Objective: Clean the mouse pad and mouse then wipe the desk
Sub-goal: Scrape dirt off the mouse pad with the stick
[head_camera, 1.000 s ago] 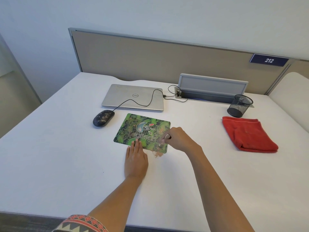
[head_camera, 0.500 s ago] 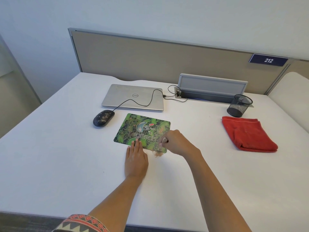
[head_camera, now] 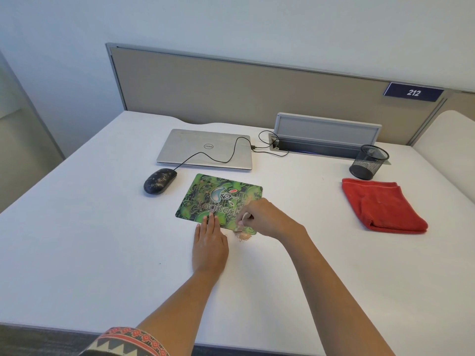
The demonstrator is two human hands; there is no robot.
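Note:
A green patterned mouse pad [head_camera: 221, 199] lies flat on the white desk [head_camera: 102, 240], dusted with pale crumbs. My left hand [head_camera: 209, 242] lies flat on the desk, its straight fingertips pressing the pad's near edge. My right hand [head_camera: 262, 218] pinches a small pale brush-like tool [head_camera: 243, 220] at the pad's near right corner. A little heap of tan crumbs [head_camera: 243, 236] sits on the desk just off that corner. A black wired mouse [head_camera: 160, 180], speckled with crumbs, rests left of the pad. A folded red cloth [head_camera: 383, 204] lies at the right.
A closed silver laptop [head_camera: 205, 147] sits behind the pad, with the mouse cable [head_camera: 218, 158] running across it to a grey cable box [head_camera: 326, 134]. A black mesh cup [head_camera: 370, 161] stands behind the cloth. A beige partition [head_camera: 231, 83] closes off the back.
My right hand has drawn the tool down the pad's right side toward the near corner. The left hand, mouse and cloth have stayed put.

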